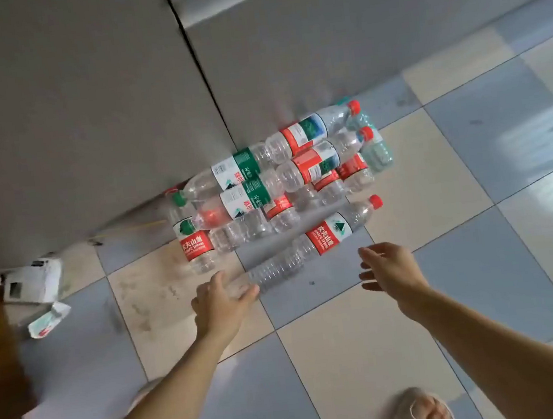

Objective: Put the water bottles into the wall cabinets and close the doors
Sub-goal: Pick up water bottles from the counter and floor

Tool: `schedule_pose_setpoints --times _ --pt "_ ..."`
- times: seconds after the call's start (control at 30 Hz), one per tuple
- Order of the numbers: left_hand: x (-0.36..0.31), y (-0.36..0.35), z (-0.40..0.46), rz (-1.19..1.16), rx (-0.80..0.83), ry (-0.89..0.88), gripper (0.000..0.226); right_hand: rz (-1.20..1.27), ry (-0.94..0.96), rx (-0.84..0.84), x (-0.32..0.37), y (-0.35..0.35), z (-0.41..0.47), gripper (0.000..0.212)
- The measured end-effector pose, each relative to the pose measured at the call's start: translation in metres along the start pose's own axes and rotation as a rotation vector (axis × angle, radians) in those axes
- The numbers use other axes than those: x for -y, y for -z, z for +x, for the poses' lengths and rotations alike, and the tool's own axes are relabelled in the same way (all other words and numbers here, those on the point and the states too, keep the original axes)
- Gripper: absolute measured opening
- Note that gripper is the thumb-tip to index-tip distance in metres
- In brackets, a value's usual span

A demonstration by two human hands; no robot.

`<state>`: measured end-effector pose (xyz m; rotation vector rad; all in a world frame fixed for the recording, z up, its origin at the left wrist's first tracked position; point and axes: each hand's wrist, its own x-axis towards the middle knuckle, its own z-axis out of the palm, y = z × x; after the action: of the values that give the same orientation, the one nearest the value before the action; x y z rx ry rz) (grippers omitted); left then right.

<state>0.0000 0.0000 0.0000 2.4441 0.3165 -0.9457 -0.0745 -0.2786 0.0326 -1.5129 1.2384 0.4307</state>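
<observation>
Several clear plastic water bottles lie in a pile on the tiled floor against grey cabinet doors. Some carry red labels and red caps, some green labels. One red-label bottle lies apart, nearest me, with its cap to the right. My left hand touches the bottom end of that bottle, fingers spread over it. My right hand hovers open a little to the right of the bottle and holds nothing.
A white box and a crumpled wrapper lie on the floor at the left. A dark gap runs between the two grey doors. My foot shows at the bottom edge.
</observation>
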Motion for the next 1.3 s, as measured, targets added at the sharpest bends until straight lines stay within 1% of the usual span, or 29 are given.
schedule_pose_setpoints --times 0.1,0.17,0.23,0.3,0.37,0.47,0.53,0.6,0.67,0.73,0.8,0.87,0.93,1.0,1.07,1.13,1.17,1.2,1.23,1.3 --pt "0.012 -0.009 0.018 0.053 0.08 0.004 0.101 0.104 -0.015 -0.048 0.001 -0.014 0.032 0.042" --pt "0.022 -0.024 0.03 0.056 0.113 -0.034 0.103 0.169 -0.039 -0.081 0.0 -0.023 0.057 0.056" --pt "0.034 -0.04 0.037 0.094 0.087 -0.081 0.098 0.215 -0.08 -0.106 -0.003 -0.031 0.077 0.063" --pt "0.04 -0.048 0.043 0.11 0.029 -0.116 0.088 0.268 -0.111 -0.11 -0.003 -0.036 0.091 0.06" --pt "0.043 -0.05 0.049 0.085 -0.007 -0.113 0.08 0.31 -0.126 -0.091 -0.002 -0.041 0.101 0.051" --pt "0.042 -0.048 0.051 0.05 0.039 -0.123 0.077 0.341 -0.148 -0.055 0.005 -0.048 0.11 0.041" --pt "0.04 -0.045 0.05 0.018 0.071 -0.123 0.073 0.408 -0.184 -0.038 0.013 -0.05 0.113 0.036" --pt "0.036 -0.041 0.046 0.022 0.088 -0.111 0.07 0.466 -0.206 -0.048 0.019 -0.05 0.113 0.036" --pt "0.031 -0.033 0.042 0.067 0.081 -0.108 0.07 0.497 -0.191 -0.083 0.021 -0.049 0.11 0.044" --pt "0.023 -0.023 0.035 0.106 0.082 -0.118 0.07 0.522 -0.147 -0.134 0.022 -0.045 0.103 0.053" --pt "0.008 -0.011 0.027 0.021 0.157 -0.069 0.063 0.528 -0.057 -0.165 0.025 -0.037 0.091 0.061" --pt "-0.012 0.0 0.02 -0.086 0.257 0.034 0.058 0.416 0.084 -0.187 0.029 -0.028 0.078 0.066" --pt "-0.037 0.009 0.016 -0.101 0.344 0.116 0.057 0.252 0.234 -0.195 0.033 -0.02 0.066 0.069" --pt "-0.063 0.016 0.015 -0.141 0.395 0.146 0.05 0.158 0.33 -0.186 0.036 -0.013 0.057 0.072" --pt "-0.087 0.021 0.015 -0.095 0.379 0.071 0.042 0.088 0.408 -0.175 0.039 -0.011 0.05 0.073" --pt "-0.109 0.022 0.014 0.087 0.32 -0.083 0.039 0.023 0.471 -0.169 0.037 -0.011 0.046 0.074" --pt "-0.119 0.021 0.014 0.176 0.281 -0.16 0.043 -0.002 0.494 -0.167 0.035 -0.011 0.046 0.073" --pt "-0.127 0.021 0.013 0.241 0.235 -0.225 0.053 -0.021 0.513 -0.164 0.031 -0.012 0.045 0.072" --pt "-0.134 0.019 0.014 0.275 0.191 -0.279 0.06 -0.039 0.525 -0.161 0.026 -0.014 0.046 0.07" --pt "-0.145 0.016 0.015 0.276 0.113 -0.367 0.062 -0.08 0.539 -0.165 0.016 -0.017 0.046 0.068"
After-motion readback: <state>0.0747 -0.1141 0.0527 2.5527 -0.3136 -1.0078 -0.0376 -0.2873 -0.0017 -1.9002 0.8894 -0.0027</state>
